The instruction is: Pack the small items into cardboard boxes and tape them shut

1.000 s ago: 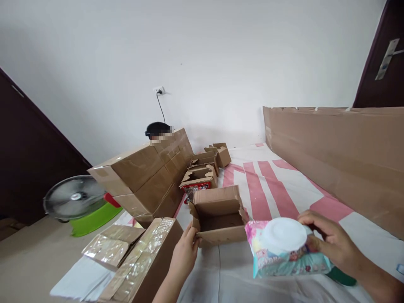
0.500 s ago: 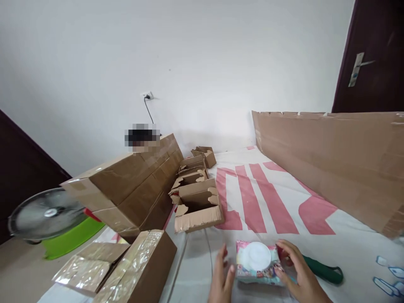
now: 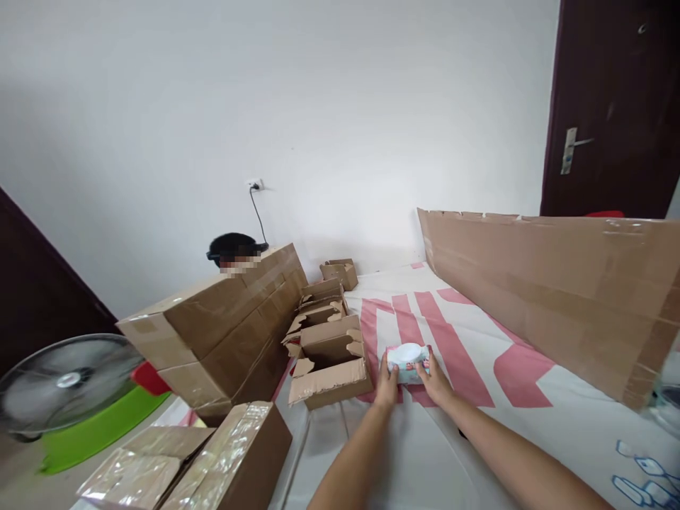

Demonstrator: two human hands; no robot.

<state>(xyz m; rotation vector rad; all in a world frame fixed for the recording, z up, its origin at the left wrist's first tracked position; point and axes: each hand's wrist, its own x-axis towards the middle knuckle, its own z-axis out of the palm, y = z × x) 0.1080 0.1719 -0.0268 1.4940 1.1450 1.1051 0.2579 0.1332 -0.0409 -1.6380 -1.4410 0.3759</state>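
Both my arms reach far forward over the white and pink sheet [image 3: 467,368]. My left hand [image 3: 387,386] and my right hand [image 3: 435,382] clasp a small pink and blue pack of wipes [image 3: 408,360] with a round white lid, one hand on each side. The pack lies on the sheet just right of an open cardboard box [image 3: 330,363] with torn flaps. Both hands have their fingers curled round the pack's ends.
More small open boxes [image 3: 321,297] run toward the wall. Large stacked cartons [image 3: 217,326] stand left, with a person's head behind them. A long cardboard panel [image 3: 552,283] lines the right. Taped boxes [image 3: 234,460] lie near left; a fan [image 3: 64,379] stands far left.
My left hand let go of the open box and joined the right on the wipes pack. Both hands carried the pack forward and down onto the sheet beside the box.
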